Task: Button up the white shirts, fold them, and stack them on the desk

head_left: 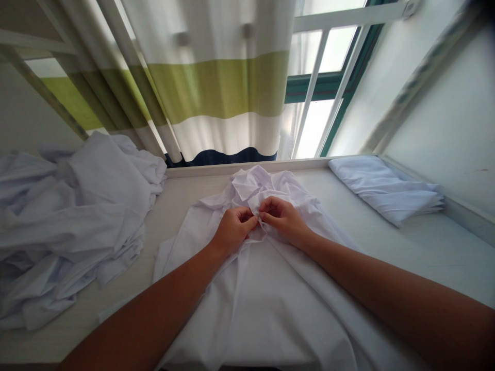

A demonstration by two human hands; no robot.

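A white shirt [270,309] lies spread on the pale table [174,201] in front of me, collar end toward the window. My left hand [232,229] and my right hand [284,216] meet just below the collar. Both pinch the shirt's front edges together between thumb and fingers. What sits between the fingertips is too small to make out.
A crumpled heap of white garments [69,221] covers the table's left side. A folded stack of white cloth [386,188] rests at the right, next to the wall. A striped curtain [216,87] and a window with bars [325,77] stand behind the table's far edge.
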